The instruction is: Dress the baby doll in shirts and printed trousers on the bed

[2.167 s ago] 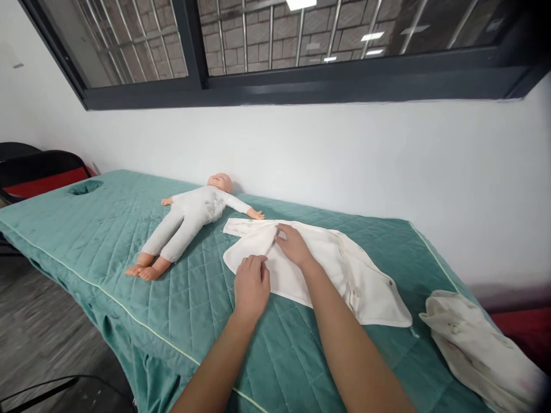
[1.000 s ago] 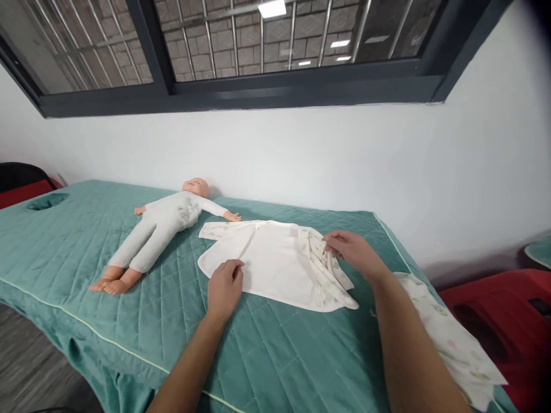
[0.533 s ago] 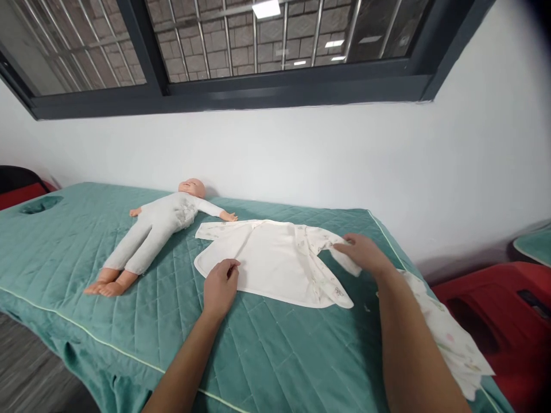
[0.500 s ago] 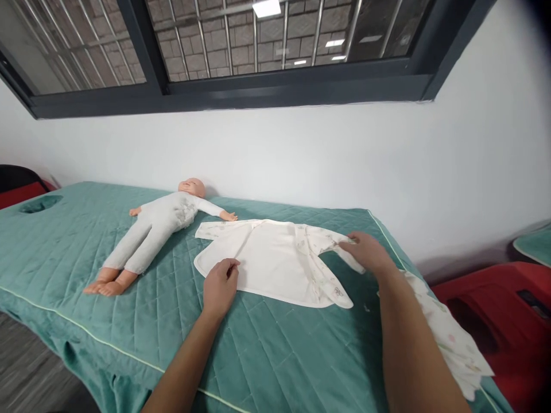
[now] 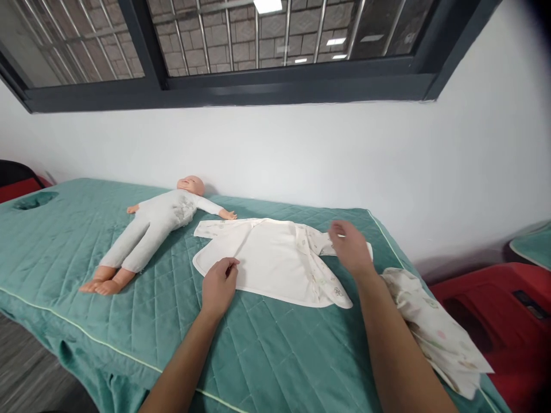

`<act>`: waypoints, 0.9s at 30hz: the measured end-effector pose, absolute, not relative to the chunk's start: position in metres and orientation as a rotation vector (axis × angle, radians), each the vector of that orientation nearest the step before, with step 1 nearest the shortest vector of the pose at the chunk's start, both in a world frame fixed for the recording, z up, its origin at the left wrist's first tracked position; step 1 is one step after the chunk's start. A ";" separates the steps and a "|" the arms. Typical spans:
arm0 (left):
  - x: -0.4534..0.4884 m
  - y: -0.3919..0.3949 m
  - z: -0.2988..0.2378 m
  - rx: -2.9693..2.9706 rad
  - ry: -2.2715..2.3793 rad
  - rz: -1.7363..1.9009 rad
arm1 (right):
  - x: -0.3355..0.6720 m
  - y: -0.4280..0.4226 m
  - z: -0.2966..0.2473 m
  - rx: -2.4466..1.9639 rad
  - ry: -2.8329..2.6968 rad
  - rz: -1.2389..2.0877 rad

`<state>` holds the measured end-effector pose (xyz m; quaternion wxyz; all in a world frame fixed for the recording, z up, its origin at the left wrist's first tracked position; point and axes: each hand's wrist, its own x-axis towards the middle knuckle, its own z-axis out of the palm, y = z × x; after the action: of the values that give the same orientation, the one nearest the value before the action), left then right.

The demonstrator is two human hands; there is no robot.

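A white baby shirt point(image 5: 275, 261) with a small print on its sleeves and edge lies spread on the green quilted cover. At its lower left edge, my left hand point(image 5: 220, 285) has its fingers pinched together against the cloth; the fingertips are partly hidden. My right hand point(image 5: 352, 246) hovers over the shirt's right sleeve, its fingers loosely bent and apart, with nothing visible in them. That sleeve's end shows just beyond the hand. A baby doll point(image 5: 157, 221) in a pale bodysuit lies on its back to the left, one hand close to the left sleeve.
A crumpled printed cloth point(image 5: 439, 327) lies at the bed's right edge, beside my right forearm. Red chairs point(image 5: 495, 310) stand beyond that edge. Behind the bed point(image 5: 107, 327) are a white wall point(image 5: 279, 155) and a barred window point(image 5: 267, 40).
My right hand has let go of the right sleeve and moved left and up a little. The sleeve, bent down before, now lies straighter. My left hand has stayed in place.
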<state>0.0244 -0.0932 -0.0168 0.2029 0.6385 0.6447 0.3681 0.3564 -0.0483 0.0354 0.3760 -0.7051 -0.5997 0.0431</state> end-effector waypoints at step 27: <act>0.024 -0.094 -0.016 1.759 1.773 1.051 | 0.344 -0.055 0.034 -1.908 -1.673 0.311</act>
<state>0.0242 -0.0938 -0.0158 0.2144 0.6340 0.6392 0.3788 0.3438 -0.0550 0.0341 0.2884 -0.7145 -0.6266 0.1167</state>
